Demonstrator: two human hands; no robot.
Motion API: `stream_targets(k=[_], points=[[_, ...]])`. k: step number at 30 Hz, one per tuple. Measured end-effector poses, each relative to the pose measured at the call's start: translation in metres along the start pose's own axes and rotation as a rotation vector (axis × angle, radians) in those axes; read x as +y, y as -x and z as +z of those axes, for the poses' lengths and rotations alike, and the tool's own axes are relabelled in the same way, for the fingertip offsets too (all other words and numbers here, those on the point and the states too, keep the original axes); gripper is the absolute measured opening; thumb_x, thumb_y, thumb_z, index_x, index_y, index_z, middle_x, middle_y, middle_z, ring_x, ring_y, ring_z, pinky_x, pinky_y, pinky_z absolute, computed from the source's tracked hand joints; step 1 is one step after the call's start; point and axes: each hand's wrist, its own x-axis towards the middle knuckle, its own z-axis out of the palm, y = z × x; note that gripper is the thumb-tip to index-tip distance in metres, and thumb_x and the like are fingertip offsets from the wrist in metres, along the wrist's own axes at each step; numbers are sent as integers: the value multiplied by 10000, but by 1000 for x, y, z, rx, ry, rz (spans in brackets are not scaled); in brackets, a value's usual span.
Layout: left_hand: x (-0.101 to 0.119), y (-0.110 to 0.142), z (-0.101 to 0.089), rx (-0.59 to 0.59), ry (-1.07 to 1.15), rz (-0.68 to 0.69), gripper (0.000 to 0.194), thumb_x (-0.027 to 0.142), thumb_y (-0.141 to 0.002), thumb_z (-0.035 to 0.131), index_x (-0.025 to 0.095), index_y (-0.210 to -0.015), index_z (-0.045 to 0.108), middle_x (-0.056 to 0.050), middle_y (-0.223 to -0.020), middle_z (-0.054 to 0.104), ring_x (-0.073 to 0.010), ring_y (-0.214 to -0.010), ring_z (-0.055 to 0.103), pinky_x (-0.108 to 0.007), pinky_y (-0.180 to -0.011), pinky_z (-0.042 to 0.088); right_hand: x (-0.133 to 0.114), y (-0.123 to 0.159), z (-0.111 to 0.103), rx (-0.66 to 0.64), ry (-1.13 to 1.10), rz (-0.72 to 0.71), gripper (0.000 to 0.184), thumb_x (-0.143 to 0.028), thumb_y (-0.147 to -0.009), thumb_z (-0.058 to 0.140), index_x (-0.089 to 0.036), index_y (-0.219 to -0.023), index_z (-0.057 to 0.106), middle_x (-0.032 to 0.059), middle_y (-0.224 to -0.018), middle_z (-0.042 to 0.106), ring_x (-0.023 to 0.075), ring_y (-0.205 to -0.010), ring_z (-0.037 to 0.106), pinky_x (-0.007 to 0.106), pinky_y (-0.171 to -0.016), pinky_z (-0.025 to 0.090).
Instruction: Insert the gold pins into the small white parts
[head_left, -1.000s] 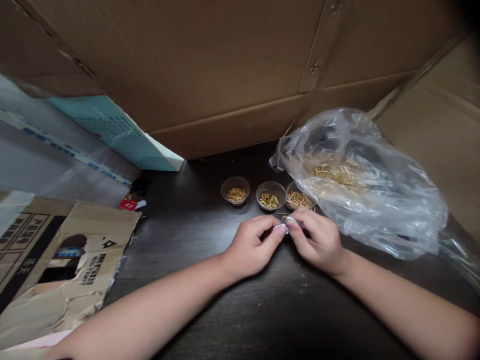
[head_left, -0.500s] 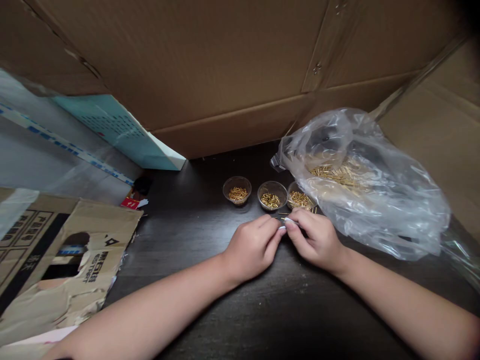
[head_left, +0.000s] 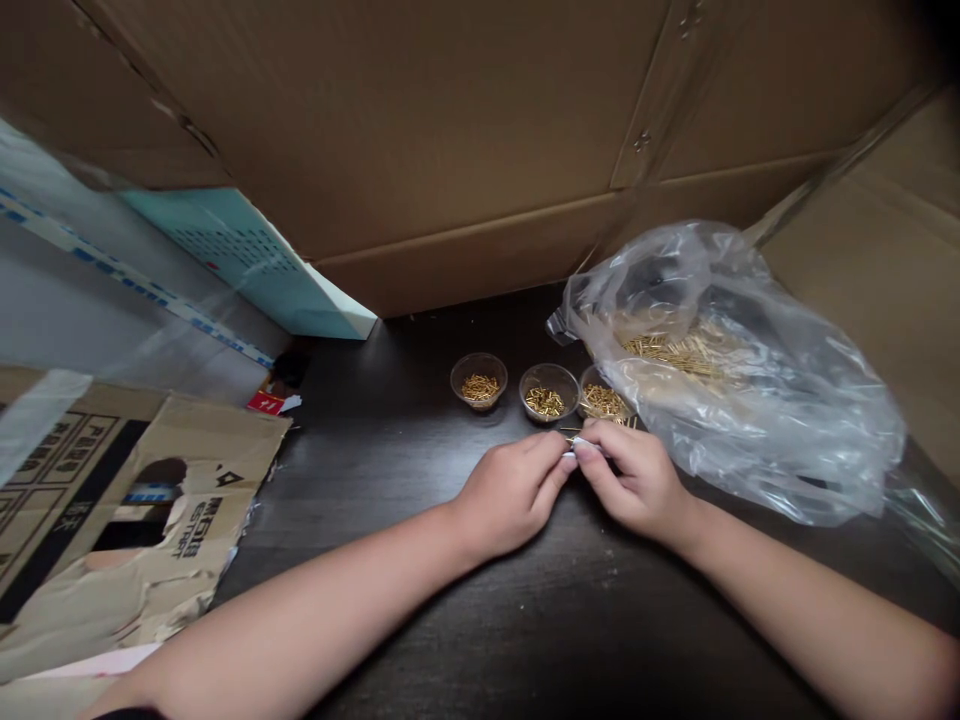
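My left hand [head_left: 517, 490] and my right hand [head_left: 630, 480] meet fingertip to fingertip over the dark table, both pinched closed. Between them shows a thin gold-coloured metal pin [head_left: 570, 440]; its exact shape is mostly hidden by the fingers. White covers or long nails show at some fingertips. Just beyond the hands stand three clear plastic cups: a left cup [head_left: 456, 390] and a middle cup [head_left: 525, 396] of small brass pieces, and a right cup [head_left: 602, 400] of similar pieces, partly behind my right hand and the bag. More thin pins poke out beside my right fingers.
A crumpled clear plastic bag [head_left: 780, 420] with many long gold pins [head_left: 675, 354] lies on the right. Cardboard walls [head_left: 420, 130] enclose the back and right. At left are a torn cardboard piece [head_left: 202, 440], a light-blue box [head_left: 255, 265] and a small red packet [head_left: 265, 402].
The two hands have stayed together with only slight finger movement. The whole view has shifted a little, so everything sits slightly further right.
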Motion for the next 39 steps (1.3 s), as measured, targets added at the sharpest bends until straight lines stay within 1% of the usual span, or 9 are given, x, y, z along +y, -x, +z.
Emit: stream_targets(k=[5,12,17,21,24,30,33,36,39], points=[[3,-1,-3,0,153,57,286,269,-1039,429,161,-801,546,-30,-742,589,-132,-679,512,-253,-663,395,-2,-1,0,-13,-98,39,169,-148,-997,506,-188,-834,527,-18,-693,512,113,-591,488,240,-559,386],[5,-5,-8,14,377,-39,318,302,-1014,475,152,-746,555,7,-651,515,-107,-615,447,-231,-598,355,1,0,-4,-77,-295,228,388,-289,-1026,479,-188,-651,481,-32,-588,458,114,-541,432,257,-536,330],[5,-6,-8,-26,415,-38,321,310,-1011,473,148,-752,570,4,-662,528,-106,-620,450,-230,-605,362,6,1,-6,-129,-399,339,425,-359,-1001,513,-187,-612,497,-27,-538,503,122,-520,451,256,-530,342],[4,-7,-8,-52,445,-48,309,301,-1010,474,143,-765,577,1,-673,547,-105,-629,467,-225,-618,379,12,3,-5,-217,-618,455,429,-394,-1005,536,-183,-632,505,-30,-518,525,109,-488,446,243,-507,345],[3,-8,-9,-90,457,-59,302,293,-1007,483,140,-763,575,5,-672,544,-102,-632,462,-222,-617,380,15,5,-3,-255,-782,519,419,-410,-1001,557,-181,-652,511,-38,-505,505,100,-457,440,229,-467,322],[3,-11,-13,-175,516,-164,309,321,-998,494,135,-772,593,14,-622,526,-100,-597,456,-212,-569,370,15,5,-1,-216,-999,648,416,-446,-944,638,-192,-655,478,-74,-485,411,81,-398,374,210,-399,269],[3,-13,-16,-205,592,-192,301,330,-990,508,133,-784,607,19,-615,517,-97,-587,456,-207,-562,369,14,4,0,-226,-1035,664,408,-439,-944,638,-192,-660,481,-83,-483,377,70,-394,327,202,-388,243],[2,-14,-17,-204,658,-208,312,358,-991,516,135,-796,612,30,-601,492,-92,-569,440,-206,-557,360,13,4,1,-200,-1086,678,402,-429,-943,632,-199,-659,465,-100,-476,327,61,-387,267,197,-384,232],[1,-14,-18,-199,691,-216,334,389,-991,528,134,-795,615,37,-589,482,-88,-556,428,-210,-559,352,14,3,1,-196,-1097,670,398,-424,-943,635,-197,-657,476,-97,-481,332,61,-390,276,198,-385,242]])
